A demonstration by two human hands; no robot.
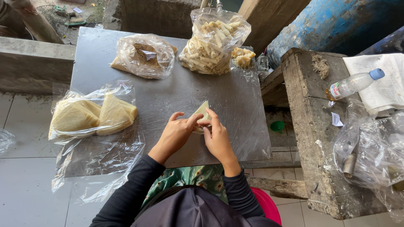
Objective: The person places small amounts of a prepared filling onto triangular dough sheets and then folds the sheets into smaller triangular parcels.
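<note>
far left of the grip, on the metal counter [168, 101]: an open clear bag of stacked pale yellow wrapper sheets [92, 114], spread over loose plastic film. up and left of the grip: a tied bag of brown crumbly filling [145, 55]. straight in front, at the near edge: left hand [174, 133] and right hand [216, 138] side by side, both pinched narrow on one folded pale wrapper [203, 112], its pointed corner standing up beyond the fingertips, its lower part hidden under the thumbs. judging from that pinch, a fold or roll in hand; best done with thumbs pressing evenly from both sides, edges kept flush, corner tucked tight so nothing gapes, light pressure so the thin sheet does not tear. up and right of the grip: a tall open bag heaped with finished pale rolls [212, 44], a few yellow pieces [243, 56] just beside it. well to the right of the grip, on a rough wooden bench [305, 126]: a plastic bottle with blue cap [353, 84] lying tilted, a white cloth [385, 80], crumpled clear plastic [370, 151].
</note>
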